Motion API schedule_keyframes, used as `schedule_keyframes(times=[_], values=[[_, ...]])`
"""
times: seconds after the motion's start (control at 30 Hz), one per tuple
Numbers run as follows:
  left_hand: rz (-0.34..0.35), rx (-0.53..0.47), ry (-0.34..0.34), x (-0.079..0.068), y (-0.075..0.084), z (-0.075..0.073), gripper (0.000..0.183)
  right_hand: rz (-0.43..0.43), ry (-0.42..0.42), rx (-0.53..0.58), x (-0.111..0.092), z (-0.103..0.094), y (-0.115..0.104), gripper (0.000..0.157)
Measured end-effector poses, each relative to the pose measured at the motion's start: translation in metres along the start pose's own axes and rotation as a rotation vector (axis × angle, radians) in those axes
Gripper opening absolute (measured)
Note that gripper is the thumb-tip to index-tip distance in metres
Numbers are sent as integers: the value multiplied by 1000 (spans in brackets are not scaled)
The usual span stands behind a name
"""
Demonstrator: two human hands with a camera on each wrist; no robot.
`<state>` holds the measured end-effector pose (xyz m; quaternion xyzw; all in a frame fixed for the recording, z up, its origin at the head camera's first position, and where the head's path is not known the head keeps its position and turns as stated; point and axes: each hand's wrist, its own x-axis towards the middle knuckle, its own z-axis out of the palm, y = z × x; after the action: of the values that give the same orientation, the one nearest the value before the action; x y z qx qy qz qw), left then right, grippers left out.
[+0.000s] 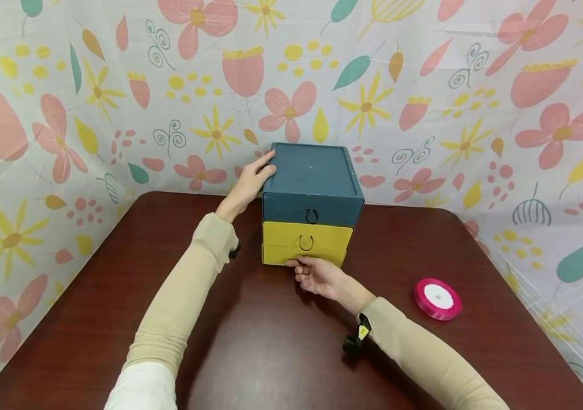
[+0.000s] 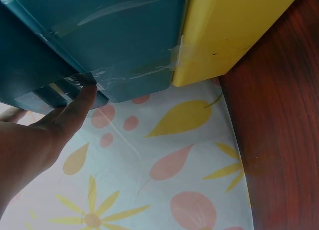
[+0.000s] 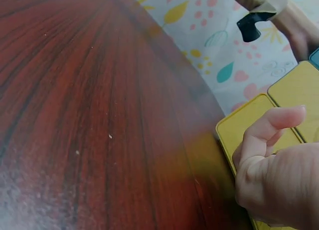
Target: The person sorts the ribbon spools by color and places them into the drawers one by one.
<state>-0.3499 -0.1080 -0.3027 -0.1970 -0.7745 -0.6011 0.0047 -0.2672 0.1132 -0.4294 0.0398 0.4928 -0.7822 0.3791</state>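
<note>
in the head view a small drawer chest (image 1: 312, 205) stood at the back of the dark red table (image 1: 250, 353), close against the flowered cloth (image 1: 66, 114). its upper part was blue, its lower part yellow, with a ring pull (image 1: 306, 243) on the yellow drawer front (image 1: 306, 236). the left hand (image 1: 251, 182) rested on the chest's top left edge, fingers laid straight over the lid, thumb down the side, steadying it and not pinching. the right hand (image 1: 317, 276) sat just in front of the chest at table level, fingers curled up against the bottom yellow strip (image 1: 303, 255) below the ring pull; whether they gripped it or only touched it could not be told. a pink ribbon spool (image 1: 438, 299) lay on the table well to the right of the chest.

in the left wrist view the chest's blue side (image 2: 114, 35) and yellow side (image 2: 224, 30) filled the top, and the left hand's fingers (image 2: 79, 103) lay stretched out, touching the blue edge.

in the right wrist view the right hand (image 3: 274, 175) was loosely curled just beside the chest's yellow front (image 3: 239, 122), one finger bent over it.
</note>
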Motion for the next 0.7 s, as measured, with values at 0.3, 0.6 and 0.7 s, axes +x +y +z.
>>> schedule_keyframes(times=[0.3,0.6,0.7], values=[[12,13,7,0,1,-1,55,-25,-22,-49,-5,0,5,30],[4,29,6,-2,2,1,54,-35,-17,-96,-13,0,12,29],[5,25,6,-2,2,1,54,-33,-42,-109,-17,0,16,29]])
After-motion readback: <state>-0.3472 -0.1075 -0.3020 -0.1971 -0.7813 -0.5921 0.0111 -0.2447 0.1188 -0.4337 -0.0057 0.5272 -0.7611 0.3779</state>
